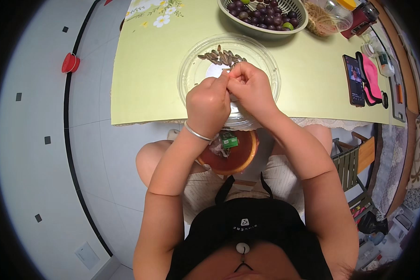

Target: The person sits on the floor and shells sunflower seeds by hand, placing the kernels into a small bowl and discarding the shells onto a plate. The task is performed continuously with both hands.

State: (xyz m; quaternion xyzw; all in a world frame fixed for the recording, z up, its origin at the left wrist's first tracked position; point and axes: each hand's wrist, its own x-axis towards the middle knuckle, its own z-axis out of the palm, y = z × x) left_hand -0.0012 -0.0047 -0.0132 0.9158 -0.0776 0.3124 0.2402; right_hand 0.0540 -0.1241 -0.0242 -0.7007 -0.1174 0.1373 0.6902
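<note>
I see both hands, the left hand point(208, 103) and right hand point(251, 87), pinched together on one small striped sunflower seed point(228, 71) above the clear round plastic bowl point(191, 70) at the pale green tabletop's point(144, 70) near edge, with bare surface open to the left.

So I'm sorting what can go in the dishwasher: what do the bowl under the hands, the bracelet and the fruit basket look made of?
The clear bowl looks like glass or clear plastic: transparent and glossy, the tablecloth showing through; I can't tell which. The bracelet on the left hand's wrist looks like polished silvery metal, thin with bright glints. The fruit basket looks like matte grey plastic with a slotted wall.
</note>
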